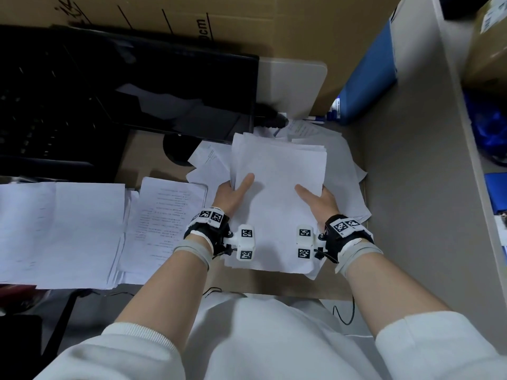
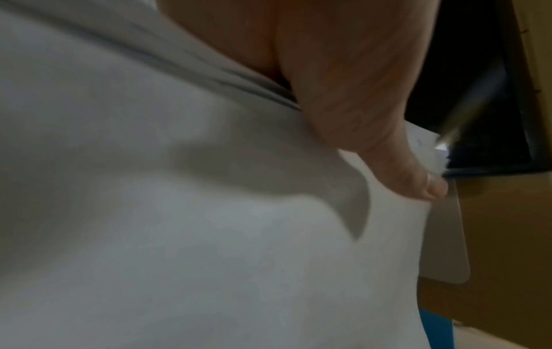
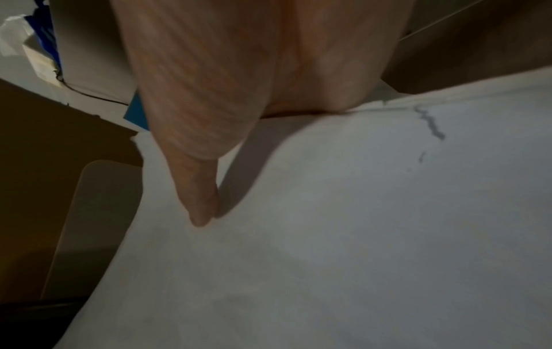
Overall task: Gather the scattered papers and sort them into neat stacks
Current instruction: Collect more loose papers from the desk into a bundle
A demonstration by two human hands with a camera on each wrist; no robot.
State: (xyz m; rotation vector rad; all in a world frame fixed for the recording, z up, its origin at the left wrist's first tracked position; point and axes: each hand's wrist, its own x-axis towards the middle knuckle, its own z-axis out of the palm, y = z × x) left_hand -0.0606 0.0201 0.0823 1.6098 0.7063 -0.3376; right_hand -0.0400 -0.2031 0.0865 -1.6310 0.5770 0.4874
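A thick bundle of white papers (image 1: 277, 187) is held up over the desk between both hands. My left hand (image 1: 233, 192) grips its left edge, thumb on top and fingers hidden underneath. My right hand (image 1: 318, 200) grips the right edge the same way. In the left wrist view the thumb (image 2: 358, 118) lies on the top sheet (image 2: 209, 236). In the right wrist view the thumb (image 3: 194, 165) presses on the sheet (image 3: 328, 236). More loose sheets (image 1: 348, 171) lie crooked under the bundle. A printed stack (image 1: 164, 223) and a blank stack (image 1: 60, 231) lie to the left.
A black monitor (image 1: 175, 91) and a keyboard (image 1: 35, 113) stand at the back left. A cardboard wall (image 1: 247, 23) runs along the back. On the right a grey partition (image 1: 411, 187) stands close by, with a blue folder (image 1: 367, 78) leaning behind it. The desk's front edge (image 1: 288, 296) is near my lap.
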